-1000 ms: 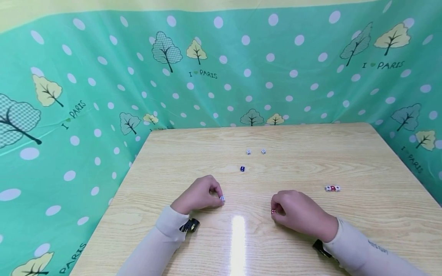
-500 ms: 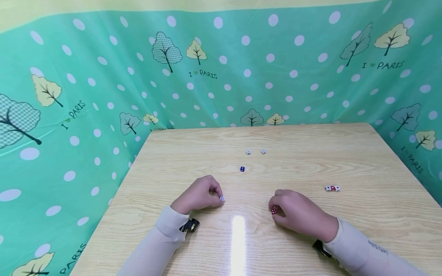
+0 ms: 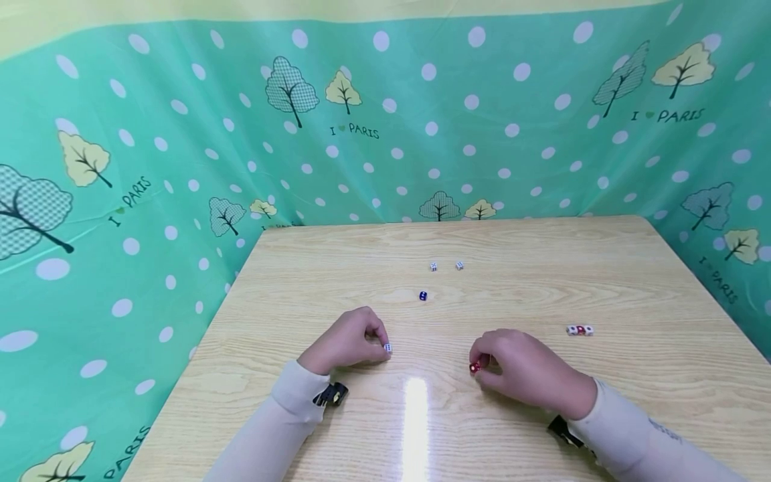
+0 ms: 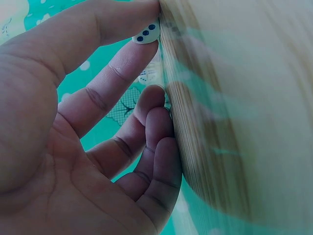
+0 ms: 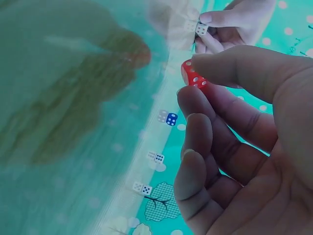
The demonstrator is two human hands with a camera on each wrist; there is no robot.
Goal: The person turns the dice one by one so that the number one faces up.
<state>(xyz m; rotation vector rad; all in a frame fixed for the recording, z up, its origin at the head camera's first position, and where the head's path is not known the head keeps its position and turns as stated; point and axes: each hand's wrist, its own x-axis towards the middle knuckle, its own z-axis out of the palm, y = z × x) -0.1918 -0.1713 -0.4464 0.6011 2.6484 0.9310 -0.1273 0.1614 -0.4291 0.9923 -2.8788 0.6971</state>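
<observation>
The left hand (image 3: 355, 338) pinches a white die (image 3: 388, 348) at the wood-grain tabletop (image 3: 325, 268); the right hand (image 3: 524, 365) pinches a red die (image 3: 474, 367) between thumb and fingers. Beyond the hands lie a blue die (image 3: 423, 296) and, farther back, two white dice (image 3: 434, 266). A white-red-white row of dice (image 3: 581, 330) sits past the right hand. The green curtain (image 3: 409, 161) repeats "I PARIS" — a heart between the words. The right sleeve's dark print (image 3: 665, 430) is unreadable.
</observation>
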